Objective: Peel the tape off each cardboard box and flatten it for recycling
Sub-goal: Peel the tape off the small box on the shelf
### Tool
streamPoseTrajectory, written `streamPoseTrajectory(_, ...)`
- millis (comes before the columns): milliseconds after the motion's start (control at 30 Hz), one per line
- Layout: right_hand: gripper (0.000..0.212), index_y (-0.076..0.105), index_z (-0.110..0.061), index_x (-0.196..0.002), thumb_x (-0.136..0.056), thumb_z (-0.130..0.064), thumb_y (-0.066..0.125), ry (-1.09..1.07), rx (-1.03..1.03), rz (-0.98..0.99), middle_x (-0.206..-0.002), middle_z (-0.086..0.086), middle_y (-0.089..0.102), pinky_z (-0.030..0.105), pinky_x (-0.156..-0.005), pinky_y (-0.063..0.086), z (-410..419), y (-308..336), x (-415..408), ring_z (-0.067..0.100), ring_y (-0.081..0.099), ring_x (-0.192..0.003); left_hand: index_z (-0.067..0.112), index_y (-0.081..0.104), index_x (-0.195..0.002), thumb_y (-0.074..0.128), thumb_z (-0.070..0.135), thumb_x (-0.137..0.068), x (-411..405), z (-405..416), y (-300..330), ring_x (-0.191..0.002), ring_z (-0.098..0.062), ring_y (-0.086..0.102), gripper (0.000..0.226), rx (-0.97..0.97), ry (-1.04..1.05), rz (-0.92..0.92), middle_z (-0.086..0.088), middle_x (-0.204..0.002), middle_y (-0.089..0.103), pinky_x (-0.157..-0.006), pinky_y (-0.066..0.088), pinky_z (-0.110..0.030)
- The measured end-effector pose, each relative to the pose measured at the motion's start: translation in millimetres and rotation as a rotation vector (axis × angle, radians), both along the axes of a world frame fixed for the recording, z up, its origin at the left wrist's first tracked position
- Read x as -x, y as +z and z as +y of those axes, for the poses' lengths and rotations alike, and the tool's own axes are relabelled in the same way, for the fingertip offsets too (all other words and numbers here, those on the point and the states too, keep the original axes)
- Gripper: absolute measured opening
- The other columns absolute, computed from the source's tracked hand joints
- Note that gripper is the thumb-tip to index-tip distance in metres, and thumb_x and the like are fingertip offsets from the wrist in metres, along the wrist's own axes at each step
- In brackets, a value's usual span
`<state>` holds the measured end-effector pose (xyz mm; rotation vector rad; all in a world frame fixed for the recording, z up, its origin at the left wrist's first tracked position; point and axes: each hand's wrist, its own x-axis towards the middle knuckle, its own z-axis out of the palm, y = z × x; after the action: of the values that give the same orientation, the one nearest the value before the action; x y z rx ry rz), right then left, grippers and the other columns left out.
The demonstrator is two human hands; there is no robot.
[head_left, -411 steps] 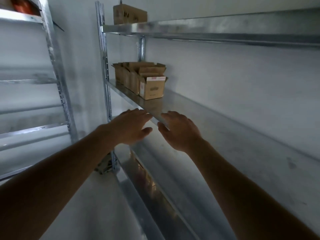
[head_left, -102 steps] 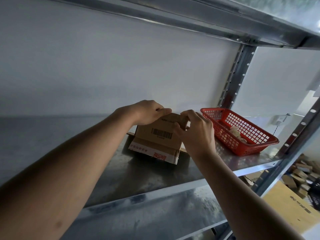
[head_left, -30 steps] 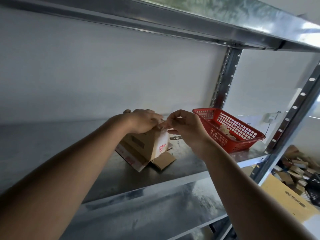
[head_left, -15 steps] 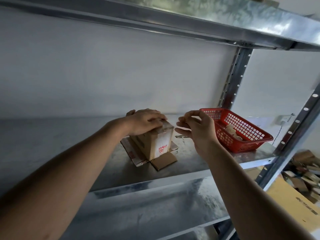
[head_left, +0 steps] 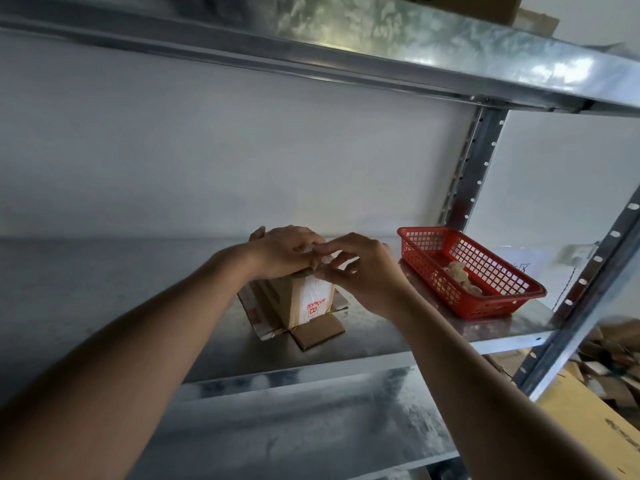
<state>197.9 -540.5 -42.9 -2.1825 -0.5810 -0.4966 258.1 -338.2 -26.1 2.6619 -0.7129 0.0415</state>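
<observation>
A small cardboard box stands upside down on the metal shelf, its flaps spread flat around its base. One side carries white tape with red print. My left hand lies curled over the box's top and holds it down. My right hand is at the box's top right corner, its fingertips pinching a strip of tape there. The top of the box is hidden under both hands.
A red plastic basket with crumpled tape pieces sits on the shelf to the right. A perforated steel upright stands behind it. Another shelf is overhead. Flattened cardboard lies on the floor at lower right.
My right hand, which was apart from the box half a second ago, has come back to its top corner and now pinches the tape. My left hand has stayed on top.
</observation>
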Motion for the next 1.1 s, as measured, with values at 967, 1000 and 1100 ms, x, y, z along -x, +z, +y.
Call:
streamPoseTrajectory(967,0.01,0.079,-0.014,-0.084,-0.088,-0.004,0.08,-0.093,-0.358,0.149,-0.076,0.0,0.077,0.04,-0.07,0.066,-18,-18,-11,0.017,0.077,-0.066,0.061,0.06,-0.124,0.038,0.086,-0.072,5,3,0,-0.146,-0.005,0.031,0.061,0.078,-0.017,0.031,0.027,-0.153,0.043,-0.123,0.02,-0.051)
streamPoseTrajectory(1000,0.01,0.08,-0.015,-0.086,-0.089,-0.006,0.079,-0.098,-0.336,0.137,-0.076,-0.002,0.077,0.039,-0.07,0.066,-18,-20,-12,0.014,0.077,-0.066,0.062,0.059,-0.123,0.038,0.086,-0.073,6,3,0,-0.147,-0.005,0.03,0.06,0.074,-0.016,0.034,0.027,-0.154,0.042,-0.123,0.019,-0.051)
streamPoseTrajectory(1100,0.011,0.082,-0.02,-0.092,-0.097,-0.017,0.072,-0.096,-0.271,0.17,-0.079,-0.004,0.078,0.046,-0.076,0.065,-18,-24,-17,0.015,0.077,-0.072,0.068,0.056,-0.12,0.04,0.09,-0.073,6,4,0,-0.144,-0.001,0.029,0.054,0.08,-0.026,0.061,0.037,-0.147,0.04,-0.123,0.019,-0.052)
